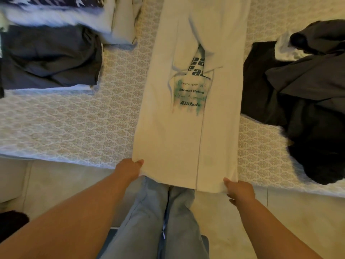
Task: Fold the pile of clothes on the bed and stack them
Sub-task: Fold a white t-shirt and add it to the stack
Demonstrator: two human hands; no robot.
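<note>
Head view: white printed T-shirt lies lengthwise on bed, sides already folded in. Left hand and right hand each pinch hem corner at bed edge. Next likely: lift hem toward collar, corners level. Folded stack left, unfolded dark pile right. No containers seen.

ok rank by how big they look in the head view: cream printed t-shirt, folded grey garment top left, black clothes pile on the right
1. cream printed t-shirt
2/3. black clothes pile and folded grey garment: both cropped by the frame, the pile looks somewhat bigger, unsure.
</note>
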